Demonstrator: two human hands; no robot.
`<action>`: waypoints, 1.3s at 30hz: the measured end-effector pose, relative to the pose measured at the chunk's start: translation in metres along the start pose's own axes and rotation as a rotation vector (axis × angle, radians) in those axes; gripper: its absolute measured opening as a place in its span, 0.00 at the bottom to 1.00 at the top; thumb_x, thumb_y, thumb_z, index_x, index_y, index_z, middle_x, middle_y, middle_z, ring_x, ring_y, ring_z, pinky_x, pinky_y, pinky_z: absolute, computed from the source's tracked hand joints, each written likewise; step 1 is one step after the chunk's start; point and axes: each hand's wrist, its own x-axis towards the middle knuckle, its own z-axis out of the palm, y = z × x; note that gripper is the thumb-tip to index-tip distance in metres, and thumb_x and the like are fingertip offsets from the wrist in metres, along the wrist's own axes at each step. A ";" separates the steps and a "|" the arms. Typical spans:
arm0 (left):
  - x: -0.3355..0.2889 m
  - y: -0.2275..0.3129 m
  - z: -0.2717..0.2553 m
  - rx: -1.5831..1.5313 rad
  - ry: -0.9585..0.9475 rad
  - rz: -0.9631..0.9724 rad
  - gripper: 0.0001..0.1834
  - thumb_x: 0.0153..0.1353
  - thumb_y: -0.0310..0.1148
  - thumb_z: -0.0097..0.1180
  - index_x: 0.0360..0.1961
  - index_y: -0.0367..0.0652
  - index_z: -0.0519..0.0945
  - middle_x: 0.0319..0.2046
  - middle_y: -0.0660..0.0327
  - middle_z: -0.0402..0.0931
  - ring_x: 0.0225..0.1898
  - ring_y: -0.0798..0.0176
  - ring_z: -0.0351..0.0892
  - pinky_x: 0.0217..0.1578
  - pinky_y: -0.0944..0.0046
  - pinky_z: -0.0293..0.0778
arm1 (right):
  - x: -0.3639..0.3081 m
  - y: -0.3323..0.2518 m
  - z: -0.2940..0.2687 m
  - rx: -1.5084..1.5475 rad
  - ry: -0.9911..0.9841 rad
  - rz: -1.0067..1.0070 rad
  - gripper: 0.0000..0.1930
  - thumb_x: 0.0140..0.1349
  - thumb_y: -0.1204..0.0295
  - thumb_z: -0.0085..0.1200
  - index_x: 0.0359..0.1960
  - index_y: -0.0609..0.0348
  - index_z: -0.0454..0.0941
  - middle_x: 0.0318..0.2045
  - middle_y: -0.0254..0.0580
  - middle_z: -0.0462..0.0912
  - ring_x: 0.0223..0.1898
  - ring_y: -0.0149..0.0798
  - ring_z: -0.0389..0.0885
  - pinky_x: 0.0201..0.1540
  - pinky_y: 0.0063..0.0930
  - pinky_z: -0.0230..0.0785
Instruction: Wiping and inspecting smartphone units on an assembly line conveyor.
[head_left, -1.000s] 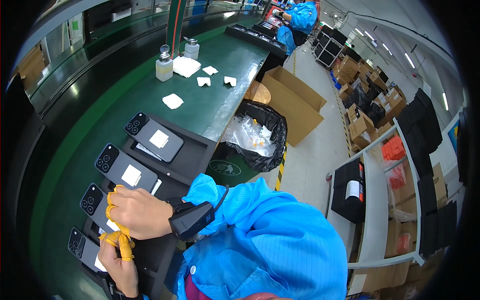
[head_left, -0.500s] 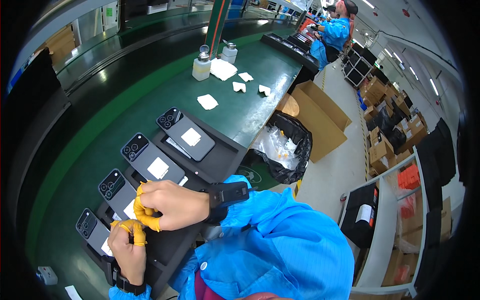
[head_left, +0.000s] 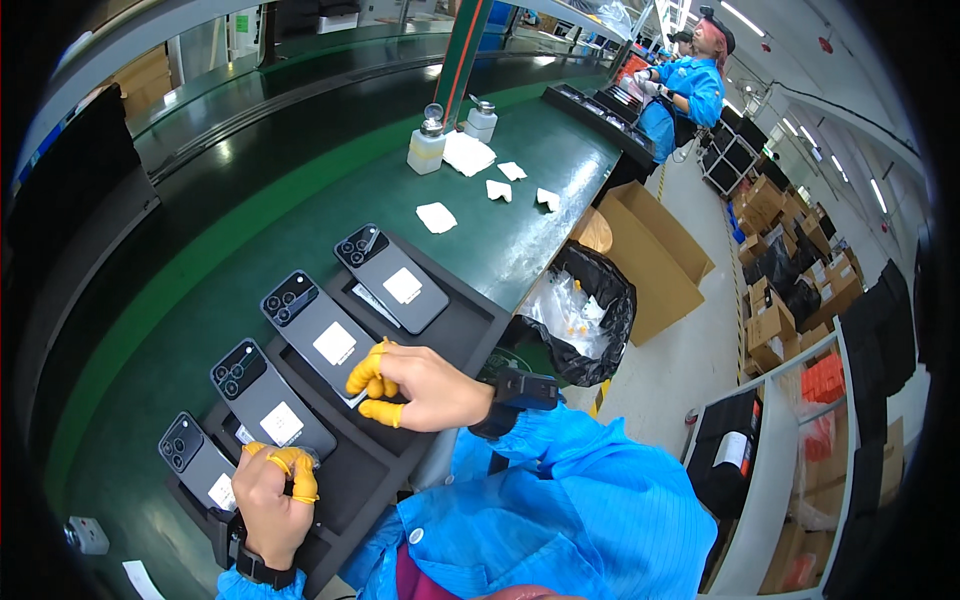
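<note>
Several dark grey smartphones lie back up in a slanting row, each bearing a white square label. Yellow finger cots cover fingertips on both hands. My right hand [head_left: 435, 388] is at the near end of one smartphone [head_left: 312, 322], its fingers and thumb closed around the lower edge. My left hand [head_left: 272, 500] is closed beside the near end of another smartphone [head_left: 262, 385]; a clear, shiny bit shows by its fingertips, too small to name. The leftmost smartphone [head_left: 198, 455] lies beside that hand. The far smartphone [head_left: 395, 275] rests untouched on the black tray [head_left: 470, 318].
On the green table [head_left: 340, 190] stand two pump bottles [head_left: 427, 150], with white wipes [head_left: 436, 217] near them. A black-bagged bin [head_left: 615, 345] and an open carton [head_left: 655, 265] stand right of the table edge. A co-worker [head_left: 690, 90] in blue stands far off.
My right hand has left my left hand's side and moved right to another smartphone's lower end. My left hand stays low, still closed. The whole view has shifted slightly.
</note>
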 end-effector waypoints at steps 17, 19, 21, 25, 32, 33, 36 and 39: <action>0.006 -0.003 0.004 0.014 -0.029 0.027 0.03 0.50 0.22 0.60 0.23 0.35 0.78 0.22 0.53 0.77 0.26 0.50 0.72 0.27 0.57 0.67 | -0.019 0.029 -0.002 0.062 0.103 -0.002 0.07 0.58 0.77 0.60 0.37 0.63 0.80 0.29 0.39 0.77 0.26 0.27 0.74 0.26 0.20 0.64; 0.006 -0.003 0.002 0.021 -0.013 0.021 0.03 0.50 0.22 0.60 0.23 0.35 0.78 0.22 0.53 0.77 0.26 0.50 0.73 0.27 0.57 0.67 | -0.018 0.024 -0.003 0.051 0.099 0.001 0.06 0.57 0.77 0.60 0.36 0.64 0.81 0.28 0.41 0.78 0.26 0.30 0.75 0.27 0.21 0.65; 0.008 0.000 0.002 0.009 -0.015 -0.017 0.04 0.52 0.23 0.59 0.23 0.35 0.78 0.22 0.53 0.77 0.26 0.51 0.73 0.30 0.57 0.67 | -0.017 0.020 -0.009 0.036 0.091 0.006 0.06 0.57 0.77 0.60 0.35 0.64 0.81 0.28 0.41 0.79 0.26 0.31 0.75 0.27 0.22 0.65; 0.013 0.005 0.011 -0.005 0.008 0.042 0.03 0.48 0.23 0.62 0.22 0.37 0.78 0.21 0.54 0.77 0.25 0.51 0.74 0.27 0.58 0.70 | -0.015 0.030 -0.017 -0.037 0.134 -0.056 0.05 0.56 0.76 0.60 0.32 0.64 0.81 0.26 0.43 0.80 0.28 0.40 0.78 0.32 0.27 0.69; 0.014 0.015 0.024 -0.027 0.009 0.117 0.04 0.46 0.23 0.63 0.22 0.37 0.79 0.22 0.55 0.77 0.24 0.53 0.74 0.27 0.59 0.70 | -0.014 0.035 -0.023 -0.098 0.090 -0.007 0.04 0.57 0.76 0.60 0.32 0.65 0.81 0.28 0.43 0.82 0.29 0.39 0.79 0.33 0.27 0.70; 0.014 0.013 0.023 -0.020 0.023 0.102 0.04 0.46 0.23 0.63 0.22 0.37 0.79 0.22 0.55 0.77 0.24 0.53 0.74 0.27 0.59 0.70 | -0.015 0.037 -0.023 -0.112 0.094 0.004 0.04 0.57 0.76 0.60 0.31 0.65 0.81 0.28 0.43 0.82 0.29 0.39 0.79 0.33 0.26 0.70; 0.011 0.012 0.019 -0.010 -0.007 0.123 0.05 0.44 0.23 0.64 0.22 0.37 0.79 0.23 0.53 0.77 0.24 0.52 0.74 0.27 0.60 0.71 | -0.014 0.039 -0.020 -0.096 0.118 -0.039 0.07 0.54 0.74 0.63 0.30 0.65 0.79 0.24 0.45 0.79 0.25 0.43 0.77 0.29 0.29 0.69; 0.006 0.017 0.008 0.002 -0.013 0.152 0.06 0.43 0.24 0.65 0.22 0.38 0.79 0.23 0.53 0.76 0.26 0.52 0.75 0.27 0.60 0.72 | -0.014 0.036 -0.025 -0.138 0.074 -0.025 0.07 0.55 0.74 0.61 0.34 0.66 0.81 0.28 0.48 0.81 0.28 0.44 0.80 0.31 0.30 0.70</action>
